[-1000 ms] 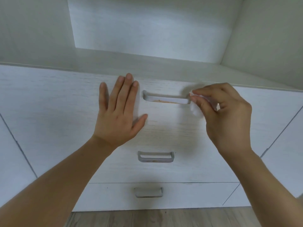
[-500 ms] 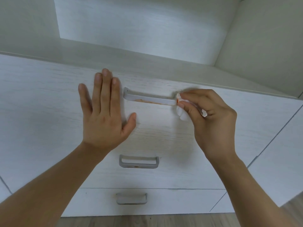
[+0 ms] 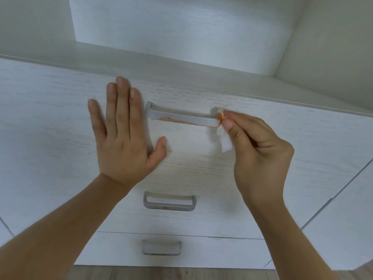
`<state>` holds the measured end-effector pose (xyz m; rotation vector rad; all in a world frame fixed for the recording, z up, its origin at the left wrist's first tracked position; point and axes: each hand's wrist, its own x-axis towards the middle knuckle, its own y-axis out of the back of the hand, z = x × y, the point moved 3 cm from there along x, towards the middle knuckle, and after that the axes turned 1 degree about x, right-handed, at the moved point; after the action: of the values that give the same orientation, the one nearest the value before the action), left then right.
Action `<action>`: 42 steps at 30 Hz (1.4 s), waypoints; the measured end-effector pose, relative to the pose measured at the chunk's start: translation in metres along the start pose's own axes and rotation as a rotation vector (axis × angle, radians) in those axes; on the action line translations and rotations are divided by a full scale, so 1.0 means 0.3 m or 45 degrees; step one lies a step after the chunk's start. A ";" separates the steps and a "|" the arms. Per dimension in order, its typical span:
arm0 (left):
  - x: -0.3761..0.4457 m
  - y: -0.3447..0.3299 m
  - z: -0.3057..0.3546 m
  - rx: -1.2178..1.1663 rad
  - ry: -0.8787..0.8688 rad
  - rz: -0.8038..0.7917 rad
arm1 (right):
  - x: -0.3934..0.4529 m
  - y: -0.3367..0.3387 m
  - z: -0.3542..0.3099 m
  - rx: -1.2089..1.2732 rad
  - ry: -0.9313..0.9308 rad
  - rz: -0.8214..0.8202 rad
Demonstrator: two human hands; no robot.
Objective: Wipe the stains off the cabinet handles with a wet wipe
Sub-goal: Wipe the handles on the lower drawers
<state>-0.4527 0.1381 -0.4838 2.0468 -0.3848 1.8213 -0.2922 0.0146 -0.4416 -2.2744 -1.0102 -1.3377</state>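
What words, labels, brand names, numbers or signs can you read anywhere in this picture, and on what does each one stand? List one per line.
None: no readable text shows anywhere.
The drawer fronts are plain.
The top handle, middle handle and bottom handle bear no marks, only orange stains on the upper two.
The wet wipe in the right hand is unprinted.

Matt, brushed-looking grey metal forms the top handle (image 3: 182,117), its lower edge smeared with an orange-brown stain, against a drawer front (image 3: 50,122) of whitewashed wood-grain laminate. A soft white wet wipe (image 3: 224,139) looks fibrous, and the floor (image 3: 161,273) is grey-brown wood-effect plank.
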 end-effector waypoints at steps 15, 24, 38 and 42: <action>0.002 0.004 0.001 0.057 -0.014 -0.007 | -0.027 -0.009 0.002 -0.184 0.467 0.067; -0.002 0.001 0.006 0.069 0.001 -0.005 | -0.007 -0.007 -0.010 -0.368 0.712 0.008; -0.002 0.001 0.003 0.066 -0.004 -0.005 | 0.018 -0.003 -0.049 -0.572 0.714 -0.046; -0.002 0.002 0.002 0.073 0.001 -0.003 | 0.012 0.002 -0.040 -0.566 0.700 -0.015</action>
<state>-0.4525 0.1371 -0.4843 2.0829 -0.3336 1.8521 -0.2982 0.0088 -0.4324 -1.9654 -0.5779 -2.2018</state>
